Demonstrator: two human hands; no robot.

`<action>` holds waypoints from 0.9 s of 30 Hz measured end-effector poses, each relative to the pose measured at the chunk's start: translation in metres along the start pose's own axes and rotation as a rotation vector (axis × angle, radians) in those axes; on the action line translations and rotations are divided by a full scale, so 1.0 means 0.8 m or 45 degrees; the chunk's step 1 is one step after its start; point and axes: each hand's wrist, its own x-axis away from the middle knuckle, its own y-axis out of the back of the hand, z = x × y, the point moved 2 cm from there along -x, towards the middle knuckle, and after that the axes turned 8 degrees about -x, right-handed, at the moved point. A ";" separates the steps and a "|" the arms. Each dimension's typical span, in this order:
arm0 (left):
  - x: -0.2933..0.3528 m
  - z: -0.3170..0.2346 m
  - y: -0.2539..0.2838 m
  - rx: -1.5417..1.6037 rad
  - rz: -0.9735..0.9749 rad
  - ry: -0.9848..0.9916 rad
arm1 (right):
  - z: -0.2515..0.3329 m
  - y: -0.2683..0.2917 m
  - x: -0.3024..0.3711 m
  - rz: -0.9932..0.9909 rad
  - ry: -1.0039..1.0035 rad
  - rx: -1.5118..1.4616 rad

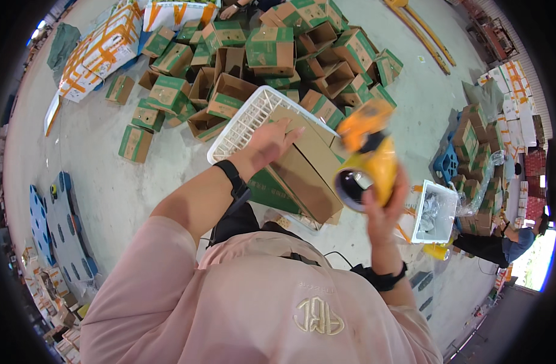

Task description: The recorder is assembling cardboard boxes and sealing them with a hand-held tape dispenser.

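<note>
My left hand lies with its fingers stretched out on the top flaps of a brown and green cardboard box, pressing near its far end. The box rests on a white plastic crate, whose slatted side shows at the left. To the right of the box, my right hand is closed round a tape dispenser with an orange head and a large yellow roll of tape. The dispenser is raised and a little blurred. Its hold on the handle is partly hidden by the roll.
Many open and shut cardboard boxes lie heaped ahead. A white foam bin stands at the right, near a person and stacked boxes. Blue and grey pallets lie at the left. Yellow pallet-jack forks show far right.
</note>
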 end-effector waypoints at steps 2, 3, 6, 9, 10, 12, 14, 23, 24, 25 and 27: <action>-0.007 -0.013 -0.003 -0.042 0.284 -0.006 | -0.062 -0.001 0.051 0.393 -0.058 0.521; -0.006 -0.006 -0.011 -0.029 0.291 -0.003 | -0.064 -0.003 0.056 0.401 -0.067 0.530; 0.021 -0.006 -0.015 -0.296 -0.414 -0.393 | -0.063 -0.012 0.064 0.287 -0.087 0.411; 0.069 -0.021 -0.016 -0.396 0.168 -0.734 | -0.057 -0.019 0.050 0.230 -0.094 0.551; 0.088 -0.022 -0.018 -0.382 0.140 -0.939 | -0.052 -0.018 0.045 0.245 -0.097 0.566; 0.092 -0.013 -0.018 -0.359 0.095 -1.130 | -0.048 -0.015 0.031 0.315 -0.112 0.687; 0.080 -0.010 -0.022 -0.324 0.066 -1.099 | -0.047 -0.020 -0.021 0.140 -0.490 0.387; 0.082 0.000 -0.052 -0.272 -0.206 -1.115 | -0.118 -0.334 -0.280 1.363 -0.268 1.252; 0.081 0.000 -0.049 -0.264 -0.208 -1.100 | -0.125 -0.361 -0.271 1.419 -0.426 1.294; 0.081 -0.004 -0.041 -0.301 -0.062 -1.117 | -0.142 -0.373 -0.258 1.482 -0.480 1.356; 0.079 -0.009 -0.028 -0.279 0.190 -1.121 | -0.154 -0.374 -0.228 1.685 -0.511 1.485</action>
